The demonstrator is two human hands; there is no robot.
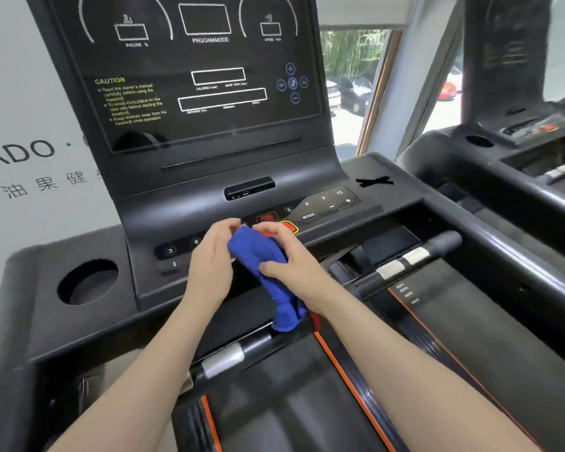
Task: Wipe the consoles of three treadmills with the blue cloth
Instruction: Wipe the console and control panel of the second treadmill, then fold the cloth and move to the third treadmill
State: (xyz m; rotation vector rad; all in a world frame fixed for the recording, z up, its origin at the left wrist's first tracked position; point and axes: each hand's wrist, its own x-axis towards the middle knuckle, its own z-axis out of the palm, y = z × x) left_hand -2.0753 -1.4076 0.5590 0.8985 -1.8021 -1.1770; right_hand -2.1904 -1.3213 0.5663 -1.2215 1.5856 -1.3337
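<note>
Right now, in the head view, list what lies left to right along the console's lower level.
Round cup holder → left hand → blue cloth → right hand → MODE button → black tape cross → neighbouring treadmill's console.

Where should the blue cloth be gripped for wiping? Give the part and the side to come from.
Grip the bunched upper part of the blue cloth, coming from above. That wad sits between the left hand and right hand near the console, while the lower end hangs loose in a narrow tail, probably too floppy to press flat.
</note>
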